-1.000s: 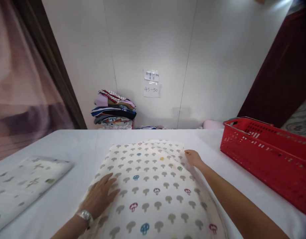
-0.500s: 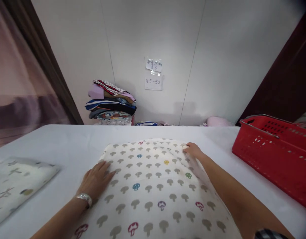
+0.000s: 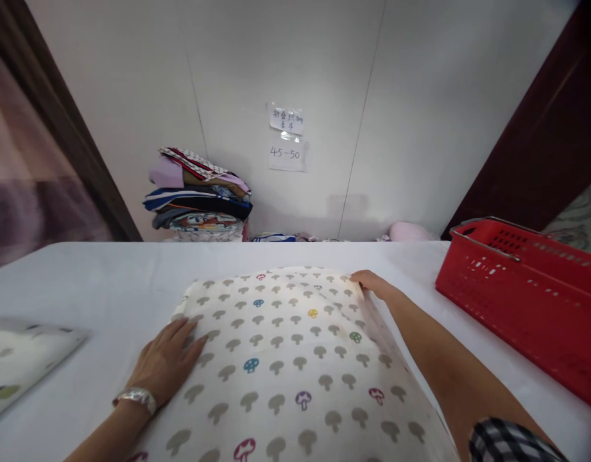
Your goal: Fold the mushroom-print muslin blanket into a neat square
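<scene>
A white cloth (image 3: 285,359) printed with grey and a few coloured mushrooms lies spread in front of me, its near end running out of view. My left hand (image 3: 167,359), with a silver bracelet at the wrist, rests flat on the cloth's left edge, fingers extended and slightly apart. At the far right corner, my right hand (image 3: 372,283) has its fingers closed on the cloth's edge; the fingertips are partly hidden. Left of my left hand lies a folded white cloth (image 3: 28,359) with a dark and olive print, cut off by the frame.
A red plastic basket (image 3: 516,301) with a metal handle stands on the right of the white table (image 3: 107,276). Behind the table's far edge rises a stack of folded fabrics (image 3: 199,192). Paper signs (image 3: 286,154) hang on the wall. A curtain (image 3: 40,160) hangs at left.
The view has turned slightly right, so most things sit further left in the frame. My hands stay at the same places on the mushroom-print cloth, which looks nearly unchanged.
</scene>
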`<action>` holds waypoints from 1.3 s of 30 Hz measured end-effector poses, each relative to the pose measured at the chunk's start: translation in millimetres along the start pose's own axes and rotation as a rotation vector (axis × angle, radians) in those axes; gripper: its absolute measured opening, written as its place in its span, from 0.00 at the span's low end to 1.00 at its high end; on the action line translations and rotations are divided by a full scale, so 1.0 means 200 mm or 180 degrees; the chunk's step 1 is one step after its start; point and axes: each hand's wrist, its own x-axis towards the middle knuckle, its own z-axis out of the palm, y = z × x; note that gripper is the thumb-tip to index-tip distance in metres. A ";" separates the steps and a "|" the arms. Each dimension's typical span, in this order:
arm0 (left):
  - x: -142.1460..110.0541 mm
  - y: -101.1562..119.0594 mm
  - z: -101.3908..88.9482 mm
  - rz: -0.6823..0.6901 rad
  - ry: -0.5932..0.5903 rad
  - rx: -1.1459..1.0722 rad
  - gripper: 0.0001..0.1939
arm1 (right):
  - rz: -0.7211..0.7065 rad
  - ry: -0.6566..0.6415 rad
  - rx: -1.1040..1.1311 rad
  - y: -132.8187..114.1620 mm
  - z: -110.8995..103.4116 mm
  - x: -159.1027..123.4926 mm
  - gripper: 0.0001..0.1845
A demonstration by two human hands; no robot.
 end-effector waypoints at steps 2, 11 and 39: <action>0.00 0.00 -0.01 0.0010 -0.0005 -0.0048 0.32 | 0.0030 0.0052 -0.0041 -0.01 0.01 0.01 0.11; 0.00 0.01 -0.01 -0.0032 0.0241 -0.0081 0.27 | -0.0058 0.1139 -0.0643 0.02 0.04 0.07 0.06; 0.71 0.18 -0.05 0.0372 -0.0290 0.0234 0.22 | -0.0517 0.0437 -0.0958 0.10 -0.02 0.14 0.19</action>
